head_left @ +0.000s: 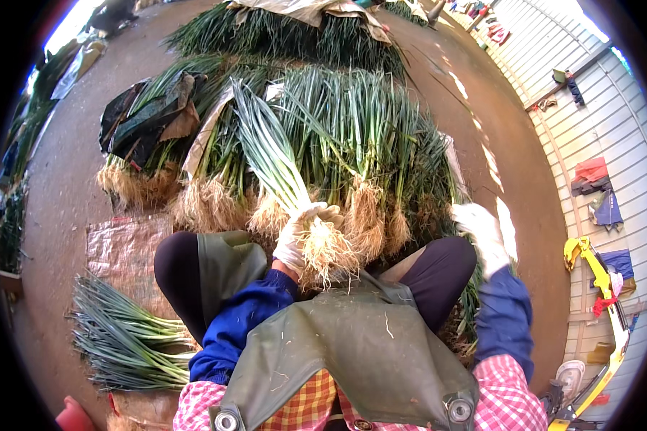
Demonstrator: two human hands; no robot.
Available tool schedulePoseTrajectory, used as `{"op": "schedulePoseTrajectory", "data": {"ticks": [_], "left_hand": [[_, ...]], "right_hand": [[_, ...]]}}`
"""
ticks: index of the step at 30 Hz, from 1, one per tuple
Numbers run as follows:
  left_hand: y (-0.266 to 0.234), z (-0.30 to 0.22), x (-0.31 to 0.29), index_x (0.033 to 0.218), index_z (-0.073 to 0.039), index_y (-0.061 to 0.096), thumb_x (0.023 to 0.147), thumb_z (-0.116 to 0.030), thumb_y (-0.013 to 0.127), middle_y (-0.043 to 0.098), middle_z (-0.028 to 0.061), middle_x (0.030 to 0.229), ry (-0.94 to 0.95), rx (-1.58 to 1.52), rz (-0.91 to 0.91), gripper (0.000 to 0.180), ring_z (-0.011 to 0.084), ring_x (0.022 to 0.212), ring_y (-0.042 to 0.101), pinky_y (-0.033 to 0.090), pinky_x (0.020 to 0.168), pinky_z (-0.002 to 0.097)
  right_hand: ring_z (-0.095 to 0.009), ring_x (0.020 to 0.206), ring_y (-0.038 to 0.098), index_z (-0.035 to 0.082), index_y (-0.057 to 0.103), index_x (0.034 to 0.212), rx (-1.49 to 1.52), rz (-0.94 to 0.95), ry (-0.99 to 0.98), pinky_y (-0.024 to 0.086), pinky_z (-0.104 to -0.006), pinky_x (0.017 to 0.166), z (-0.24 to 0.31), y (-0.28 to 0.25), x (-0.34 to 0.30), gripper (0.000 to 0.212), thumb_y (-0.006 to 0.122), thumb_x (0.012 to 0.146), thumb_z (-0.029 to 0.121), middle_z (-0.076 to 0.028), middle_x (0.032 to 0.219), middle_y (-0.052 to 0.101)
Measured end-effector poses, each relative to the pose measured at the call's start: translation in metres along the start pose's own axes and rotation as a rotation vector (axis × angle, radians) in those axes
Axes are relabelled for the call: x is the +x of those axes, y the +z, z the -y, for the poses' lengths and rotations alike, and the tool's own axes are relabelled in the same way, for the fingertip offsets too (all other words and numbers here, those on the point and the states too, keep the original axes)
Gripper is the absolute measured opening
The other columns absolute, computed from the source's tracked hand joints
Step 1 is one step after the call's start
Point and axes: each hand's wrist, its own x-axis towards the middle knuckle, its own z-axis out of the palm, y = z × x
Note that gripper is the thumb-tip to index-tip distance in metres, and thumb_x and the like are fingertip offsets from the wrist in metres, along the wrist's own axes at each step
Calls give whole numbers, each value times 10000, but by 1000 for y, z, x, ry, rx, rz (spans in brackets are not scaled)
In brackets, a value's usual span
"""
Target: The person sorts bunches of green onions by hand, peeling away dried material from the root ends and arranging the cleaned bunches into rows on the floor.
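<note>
My left hand, in a white glove, is closed round the lower stalks of a bunch of green onions. Their pale, stringy roots point towards me, and the green leaves slant away to the upper left. Out to the right, my right hand, also gloved, is beside the edge of the onion pile. Glare washes out its fingers, so their grip is unclear. Before my knees lies a wide row of green onions, roots facing me. A dark green apron covers my lap.
Several onions lie at my left on a brownish woven sheet. Dark cloth covers part of the row's left end. Another onion row lies farther back. At right are a yellow curved frame and a ribbed pale wall.
</note>
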Motion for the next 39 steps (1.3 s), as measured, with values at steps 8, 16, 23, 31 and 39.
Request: {"op": "schedulePoseTrajectory", "data": {"ticks": [8,16,23,31,39], "left_hand": [[-32,-5,11,1001,-10,618,864,-144,606,659,91,837,-60,60,-67,192,215,671,643,558,622,348],[-18,-11,8,969,11,602,835,-100,598,642,71,800,16,169,-263,174,184,696,612,532,670,308],[-19,-27,11,903,-54,579,824,-97,651,611,43,664,7,165,-196,115,164,557,602,525,526,286],[-15,-29,7,947,-26,612,813,-102,665,623,49,701,54,129,-229,163,151,579,605,524,535,261],[-19,-19,22,982,-3,618,832,-111,643,656,87,807,46,143,-213,186,191,717,639,544,654,301]], "right_hand": [[-267,852,607,68,645,938,-551,829,-424,465,-364,750,25,238,55,335,565,841,378,-130,912,633],[-190,627,612,58,635,845,-408,1130,-86,489,-331,574,24,231,66,280,614,821,336,-76,703,627],[-223,560,586,102,635,761,-1130,110,-353,447,-420,492,-20,233,184,206,640,756,307,-75,682,616],[-155,526,488,83,651,765,-201,483,-99,441,-319,508,-3,209,201,157,617,783,235,-9,686,559],[-83,566,542,65,645,774,-72,420,28,425,-238,476,-21,187,141,226,681,827,282,-7,688,604]]}}
